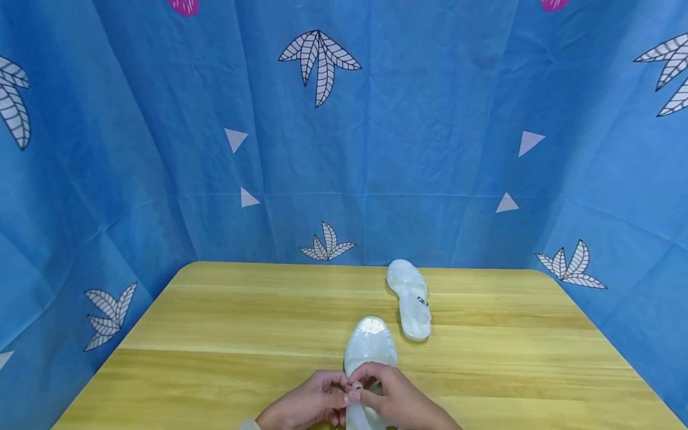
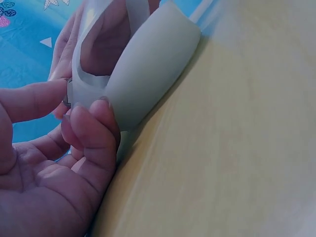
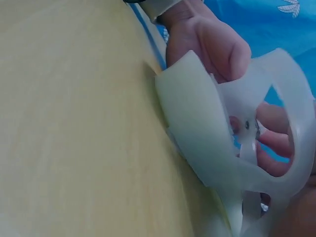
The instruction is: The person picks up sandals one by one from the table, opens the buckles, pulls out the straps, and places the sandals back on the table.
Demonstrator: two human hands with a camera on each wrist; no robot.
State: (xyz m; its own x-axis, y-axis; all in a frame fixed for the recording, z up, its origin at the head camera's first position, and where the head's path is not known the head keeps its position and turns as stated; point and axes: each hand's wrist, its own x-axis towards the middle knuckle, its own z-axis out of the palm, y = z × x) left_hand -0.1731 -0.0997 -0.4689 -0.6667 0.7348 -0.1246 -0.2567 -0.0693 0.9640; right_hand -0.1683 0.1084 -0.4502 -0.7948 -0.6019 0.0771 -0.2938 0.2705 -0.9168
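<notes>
A translucent white jelly sandal (image 1: 371,345) lies on the table with its toe pointing away, between both hands. In the head view my left hand (image 1: 314,401) pinches the strap near its metal buckle (image 2: 68,93) from the left side. Against the same strap, the thumb and fingers of my right hand (image 1: 396,395) pinch from the right. The right wrist view shows the sandal's sole (image 3: 197,118) tilted on its side edge and the strap end (image 3: 249,123) by the fingers. Fingers partly hide the buckle.
Its matching sandal (image 1: 411,292) lies farther back, a little right, near the far table edge, with a dark buckle on its strap. The wooden table (image 1: 226,334) is bordered by a blue patterned curtain (image 1: 408,131) at the back and sides.
</notes>
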